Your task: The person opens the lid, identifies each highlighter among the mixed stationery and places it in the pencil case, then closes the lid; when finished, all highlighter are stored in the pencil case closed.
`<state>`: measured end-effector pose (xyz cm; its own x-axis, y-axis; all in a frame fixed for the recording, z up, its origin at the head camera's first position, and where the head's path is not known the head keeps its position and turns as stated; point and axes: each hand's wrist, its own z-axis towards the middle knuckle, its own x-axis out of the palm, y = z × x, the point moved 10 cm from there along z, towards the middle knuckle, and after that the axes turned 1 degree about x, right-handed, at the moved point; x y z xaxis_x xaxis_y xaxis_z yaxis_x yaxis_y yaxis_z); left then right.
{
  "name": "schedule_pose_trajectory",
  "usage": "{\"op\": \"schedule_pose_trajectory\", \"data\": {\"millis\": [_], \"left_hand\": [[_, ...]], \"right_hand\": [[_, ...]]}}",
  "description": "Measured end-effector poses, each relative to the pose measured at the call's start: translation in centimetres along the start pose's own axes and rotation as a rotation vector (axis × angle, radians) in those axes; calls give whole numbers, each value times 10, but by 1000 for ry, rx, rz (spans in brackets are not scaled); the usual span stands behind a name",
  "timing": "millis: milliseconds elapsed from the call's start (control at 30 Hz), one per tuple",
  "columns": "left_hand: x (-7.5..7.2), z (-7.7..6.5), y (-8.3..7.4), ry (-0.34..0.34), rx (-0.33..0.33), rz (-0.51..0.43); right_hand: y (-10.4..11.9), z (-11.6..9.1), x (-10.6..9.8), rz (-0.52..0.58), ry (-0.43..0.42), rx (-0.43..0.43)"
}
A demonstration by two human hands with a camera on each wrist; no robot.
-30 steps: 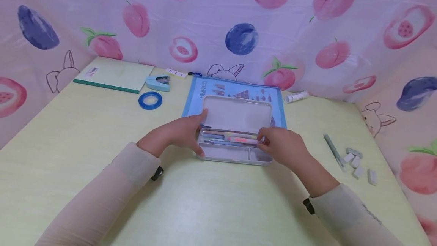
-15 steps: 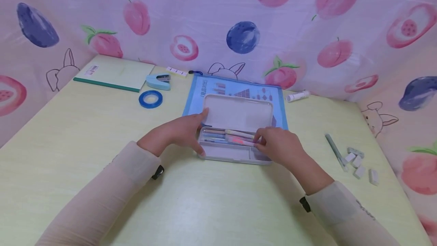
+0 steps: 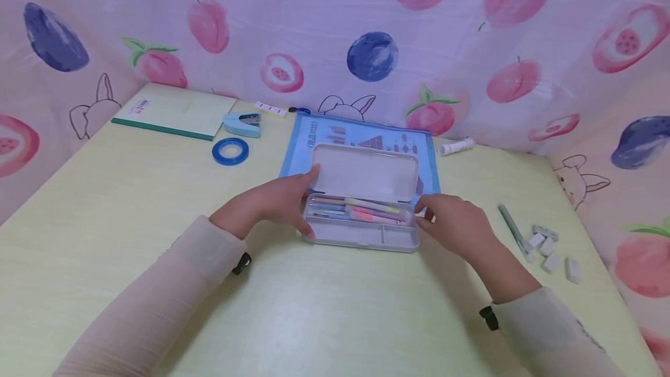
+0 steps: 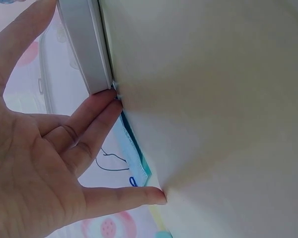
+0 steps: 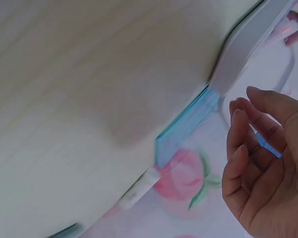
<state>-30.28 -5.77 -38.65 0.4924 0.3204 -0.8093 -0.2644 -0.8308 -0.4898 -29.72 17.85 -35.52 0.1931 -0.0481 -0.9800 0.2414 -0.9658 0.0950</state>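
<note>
A white pencil case (image 3: 342,234) lies on the table with its lid (image 3: 364,173) tipped back. Several pens (image 3: 374,214) fill its rear compartment, a pink-and-white one and a yellowish one on top. My left hand (image 3: 282,202) is at the case's left end, thumb at the front corner and fingers behind. In the left wrist view, straight fingertips touch the corner of the case (image 4: 87,44). Just off the right end is my right hand (image 3: 456,224), thumb and fingers loosely bent. Nothing shows between those fingers (image 5: 237,129) in the right wrist view.
A blue printed document pouch (image 3: 335,127) lies beneath the lid. Blue tape (image 3: 230,151), a light-blue stapler (image 3: 242,125) and a green-edged notebook (image 3: 175,110) are back left. To the right are a white tube (image 3: 455,146), a green pen (image 3: 514,230) and several erasers (image 3: 549,263).
My right hand has let go of the pink-and-white pen, now lying in the rear compartment, and drawn back to the right. The left hand stays at the case's left end.
</note>
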Motion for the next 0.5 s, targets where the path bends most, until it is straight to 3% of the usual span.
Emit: {"op": "schedule_pose_trajectory", "data": {"millis": [200, 500], "left_hand": [[0, 0, 0, 6, -6, 2], [0, -1, 0, 6, -14, -10]], "right_hand": [[-56, -11, -2, -17, -16, 79], [-137, -35, 5, 4, 22, 298]]}}
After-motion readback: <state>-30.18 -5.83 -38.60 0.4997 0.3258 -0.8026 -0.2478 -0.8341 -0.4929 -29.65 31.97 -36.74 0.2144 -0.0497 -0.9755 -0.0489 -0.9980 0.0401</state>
